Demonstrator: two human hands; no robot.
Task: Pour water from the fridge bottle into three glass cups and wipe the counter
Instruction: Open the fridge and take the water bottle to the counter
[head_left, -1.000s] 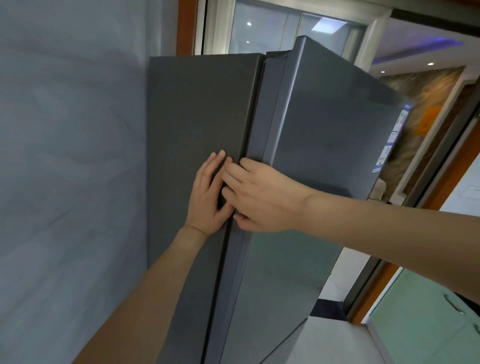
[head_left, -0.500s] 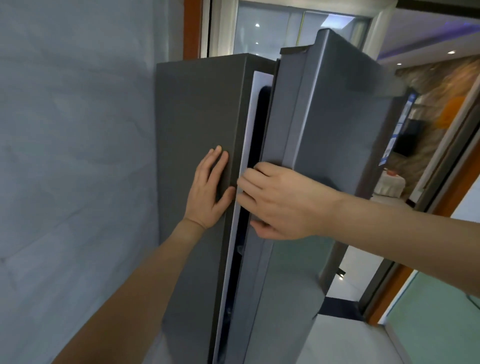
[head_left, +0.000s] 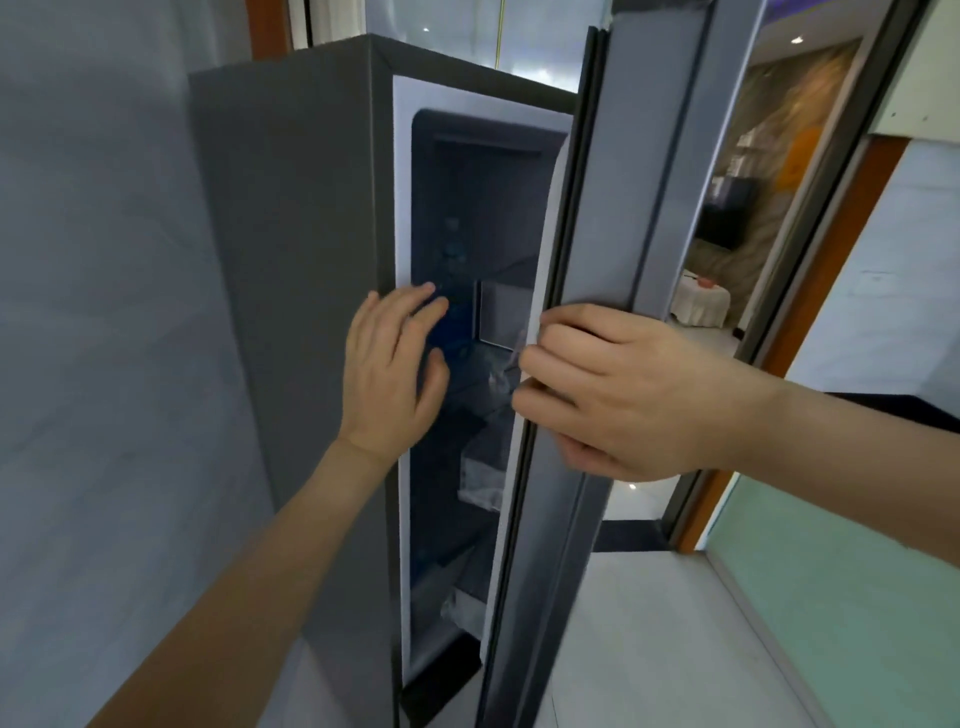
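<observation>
Gripping fridge door (head_left: 618, 249) edge w/ right hand (head_left: 623, 395), left hand (head_left: 392, 364) flat, fingers spread

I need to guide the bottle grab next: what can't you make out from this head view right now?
- Fridge interior: dark; clear shapes on the shelves are blurred, so I cannot tell whether any is the bottle.
- Its right part: hidden by the half-open door.
- Right hand fingertips: curled out of sight behind the door edge.
- Left hand: open, but contact with the fridge is unclear.
- Cups and counter: outside the frame.
</observation>
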